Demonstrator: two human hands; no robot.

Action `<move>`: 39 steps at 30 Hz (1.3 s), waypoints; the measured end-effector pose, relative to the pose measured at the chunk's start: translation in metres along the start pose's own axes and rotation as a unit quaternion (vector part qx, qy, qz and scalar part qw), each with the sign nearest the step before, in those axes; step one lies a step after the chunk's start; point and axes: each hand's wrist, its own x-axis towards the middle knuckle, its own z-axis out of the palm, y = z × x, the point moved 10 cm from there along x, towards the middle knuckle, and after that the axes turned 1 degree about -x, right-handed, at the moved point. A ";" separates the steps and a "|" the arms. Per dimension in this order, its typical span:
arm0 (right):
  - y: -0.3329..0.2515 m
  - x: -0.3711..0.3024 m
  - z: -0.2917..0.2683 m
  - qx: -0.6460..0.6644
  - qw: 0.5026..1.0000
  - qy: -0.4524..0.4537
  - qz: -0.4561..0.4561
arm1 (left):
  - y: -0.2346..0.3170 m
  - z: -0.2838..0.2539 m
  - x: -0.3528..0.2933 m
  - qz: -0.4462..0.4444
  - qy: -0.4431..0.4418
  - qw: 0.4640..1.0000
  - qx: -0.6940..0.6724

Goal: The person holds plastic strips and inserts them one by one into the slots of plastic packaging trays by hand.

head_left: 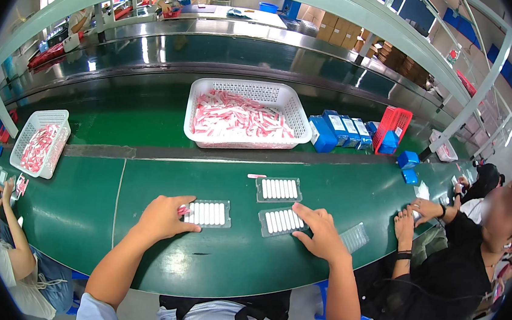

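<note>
My left hand [166, 216] grips the left end of a clear plastic tray [228, 223] that holds a row of several white sticks [205, 213]. A bit of pink and white stick [183, 210] shows between its thumb and fingers. At the right end of a second, slightly tilted tray [264, 231] of white sticks, my right hand [324, 232] has its thumb and index finger on the edge. Behind that one lies a third filled tray [279, 189]. A single pink and white stick [256, 176] rests beside it on the green table.
A large white basket [251, 142] heaped with pink and white sticks stands ahead; a smaller one [55, 154] is at left. Blue boxes [324, 135] and a red basket [393, 126] stand back right. Clear trays [354, 237] lie right of my hand. Co-workers [460, 257] sit on both sides.
</note>
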 end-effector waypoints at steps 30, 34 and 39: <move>-0.042 -0.094 0.010 -0.063 0.955 0.138 0.254 | 0.167 0.108 0.104 0.121 -0.046 0.991 -0.016; -0.040 -0.079 0.015 -0.079 0.955 0.132 0.253 | 0.155 0.101 0.097 0.125 -0.072 0.989 -0.014; -0.039 -0.068 0.014 -0.063 0.971 0.128 0.194 | 0.135 0.090 0.084 0.121 -0.083 0.989 -0.004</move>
